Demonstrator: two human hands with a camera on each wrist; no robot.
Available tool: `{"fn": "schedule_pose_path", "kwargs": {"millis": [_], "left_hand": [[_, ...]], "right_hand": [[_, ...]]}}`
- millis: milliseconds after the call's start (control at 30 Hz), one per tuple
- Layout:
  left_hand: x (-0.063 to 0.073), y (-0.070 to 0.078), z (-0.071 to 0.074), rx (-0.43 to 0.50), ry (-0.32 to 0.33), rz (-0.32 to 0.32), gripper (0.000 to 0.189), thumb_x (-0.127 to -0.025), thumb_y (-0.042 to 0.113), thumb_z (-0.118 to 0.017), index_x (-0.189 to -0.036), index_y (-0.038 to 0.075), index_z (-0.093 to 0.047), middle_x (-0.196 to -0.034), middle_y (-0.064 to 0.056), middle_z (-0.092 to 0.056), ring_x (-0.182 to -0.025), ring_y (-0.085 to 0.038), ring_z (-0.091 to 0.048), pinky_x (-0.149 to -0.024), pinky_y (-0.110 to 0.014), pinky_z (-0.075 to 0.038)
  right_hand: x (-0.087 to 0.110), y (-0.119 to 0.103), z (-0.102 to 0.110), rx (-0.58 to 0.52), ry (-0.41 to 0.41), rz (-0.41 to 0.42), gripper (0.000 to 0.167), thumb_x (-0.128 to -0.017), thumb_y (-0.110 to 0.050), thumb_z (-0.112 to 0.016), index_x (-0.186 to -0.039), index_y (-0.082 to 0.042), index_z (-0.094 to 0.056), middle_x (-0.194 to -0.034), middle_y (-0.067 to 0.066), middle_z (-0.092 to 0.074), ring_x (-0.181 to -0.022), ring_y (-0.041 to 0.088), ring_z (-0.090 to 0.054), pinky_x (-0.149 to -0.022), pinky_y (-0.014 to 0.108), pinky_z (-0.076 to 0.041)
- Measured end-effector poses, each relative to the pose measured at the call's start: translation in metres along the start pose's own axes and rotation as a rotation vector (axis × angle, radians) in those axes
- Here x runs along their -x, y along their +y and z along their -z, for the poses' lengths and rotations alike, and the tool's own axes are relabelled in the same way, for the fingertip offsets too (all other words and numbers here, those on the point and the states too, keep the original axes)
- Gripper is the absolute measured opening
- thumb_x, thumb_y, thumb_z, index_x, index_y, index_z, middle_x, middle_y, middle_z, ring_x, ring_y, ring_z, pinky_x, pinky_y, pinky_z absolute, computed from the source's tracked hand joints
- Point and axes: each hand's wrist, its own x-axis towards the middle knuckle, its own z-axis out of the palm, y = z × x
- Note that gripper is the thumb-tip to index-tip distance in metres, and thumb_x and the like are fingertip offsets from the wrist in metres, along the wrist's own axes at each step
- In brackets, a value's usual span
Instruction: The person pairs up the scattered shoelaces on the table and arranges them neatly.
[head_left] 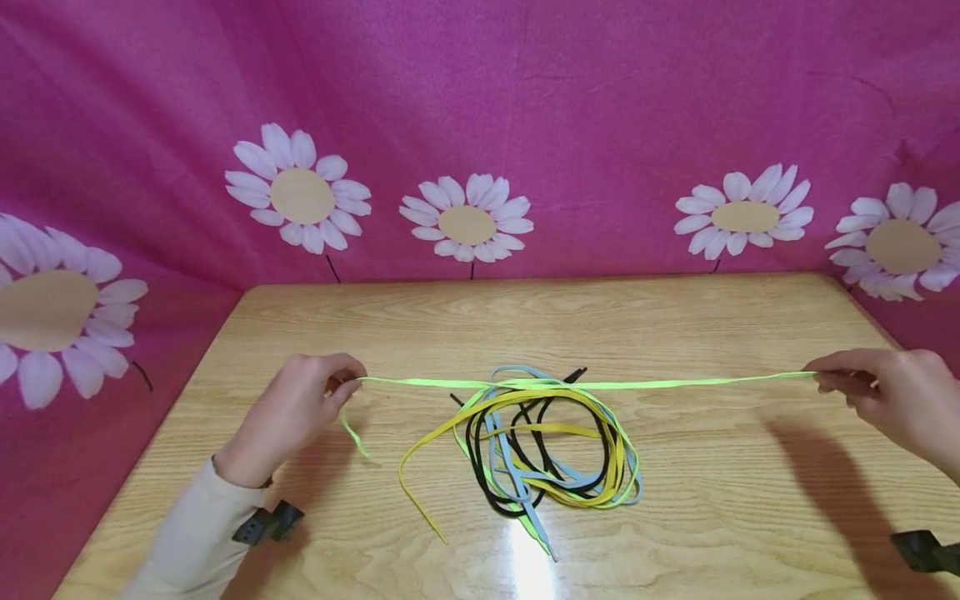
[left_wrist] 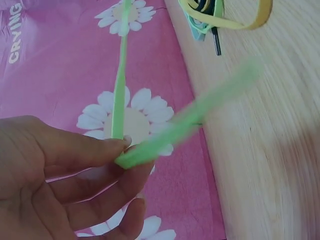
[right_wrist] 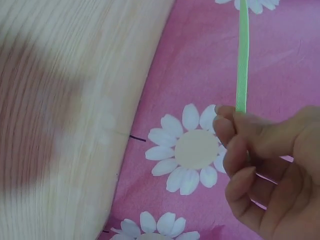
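Note:
A neon green shoelace is stretched nearly level between both hands, above the table. My left hand pinches it between thumb and fingers, and a short loose end hangs below. In the left wrist view that loose end is blurred. At the far right my right hand pinches the other part of the lace with thumb and fingertips. Behind and below the taut lace, a loose pile of shoelaces lies on the table: a yellow shoelace, black laces, a light blue lace and more neon green.
The wooden table stands against a pink cloth printed with white daisies, which also runs along both sides. Small dark devices sit at the wrists, such as the left wrist device.

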Motion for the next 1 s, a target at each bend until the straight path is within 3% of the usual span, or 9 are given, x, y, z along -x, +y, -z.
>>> {"fn": "schedule_pose_path", "kwargs": {"millis": [167, 433, 733, 1000], "left_hand": [[-0.002, -0.006, 0.003, -0.010, -0.009, -0.010, 0.009, -0.083, -0.005, -0.071, -0.090, 0.001, -0.070, -0.074, -0.002, -0.066, -0.063, -0.010, -0.056, -0.057, -0.029, -0.047], [-0.008, -0.020, 0.012, -0.008, -0.026, 0.004, 0.008, -0.083, -0.005, -0.070, -0.090, -0.001, -0.071, -0.074, -0.004, -0.067, -0.062, -0.012, -0.058, -0.056, -0.029, -0.047], [-0.013, -0.036, 0.017, -0.012, -0.050, 0.070, 0.010, -0.085, -0.006, -0.067, -0.095, -0.006, -0.070, -0.076, -0.009, -0.068, -0.066, -0.019, -0.062, -0.054, -0.029, -0.046], [-0.019, -0.052, 0.020, -0.013, -0.028, 0.050, 0.008, -0.085, -0.007, -0.067, -0.092, -0.008, -0.069, -0.075, -0.011, -0.068, -0.063, -0.019, -0.063, -0.054, -0.029, -0.046]], "right_hand": [[-0.001, 0.007, 0.001, -0.004, 0.003, -0.027, 0.027, -0.066, 0.019, -0.071, -0.082, -0.003, -0.072, -0.059, -0.001, -0.062, -0.051, -0.013, -0.041, -0.043, 0.018, -0.031], [-0.003, 0.016, 0.000, 0.037, -0.034, -0.042, 0.006, -0.078, 0.003, -0.074, -0.077, -0.001, -0.071, -0.058, -0.001, -0.063, -0.048, -0.009, -0.041, -0.042, 0.022, -0.033], [-0.009, 0.027, -0.006, 0.039, -0.053, -0.067, 0.011, -0.072, 0.008, -0.076, -0.075, -0.001, -0.070, -0.059, -0.002, -0.063, -0.049, -0.009, -0.041, -0.046, 0.023, -0.035], [-0.018, 0.039, -0.013, 0.029, -0.097, -0.096, 0.014, -0.069, 0.007, -0.078, -0.078, 0.000, -0.071, -0.061, 0.000, -0.064, -0.049, -0.006, -0.045, -0.048, 0.026, -0.038]]}}
